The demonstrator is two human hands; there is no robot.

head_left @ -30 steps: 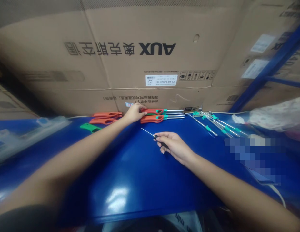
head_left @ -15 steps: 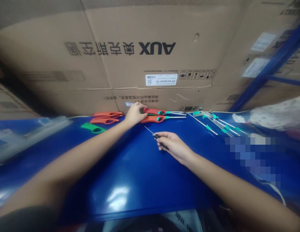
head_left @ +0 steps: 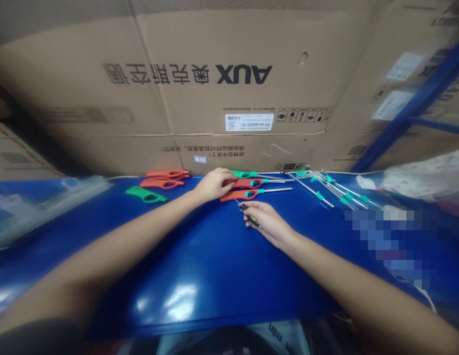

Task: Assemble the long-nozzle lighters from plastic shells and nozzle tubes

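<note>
My left hand [head_left: 213, 184] is closed on the handle end of a red long-nosed lighter [head_left: 251, 183] lying on the blue table [head_left: 200, 256]. A second red lighter [head_left: 248, 194] lies just in front of it and a green one [head_left: 248, 174] just behind. My right hand [head_left: 268, 223] grips a small screwdriver [head_left: 248, 215] with a black and yellow handle, its thin shaft pointing at the front red lighter.
Two red handles [head_left: 166, 174] and a green handle [head_left: 144, 195] lie at the left. Several metal tubes with green collars [head_left: 325, 190] lie at the right. Big cardboard boxes [head_left: 222, 88] wall off the back. A plastic bag [head_left: 422, 180] sits far right.
My left hand has slid the red lighters a little nearer and to the right, uncovering the green one behind. My right hand has moved the screwdriver forward, up to the lighters.
</note>
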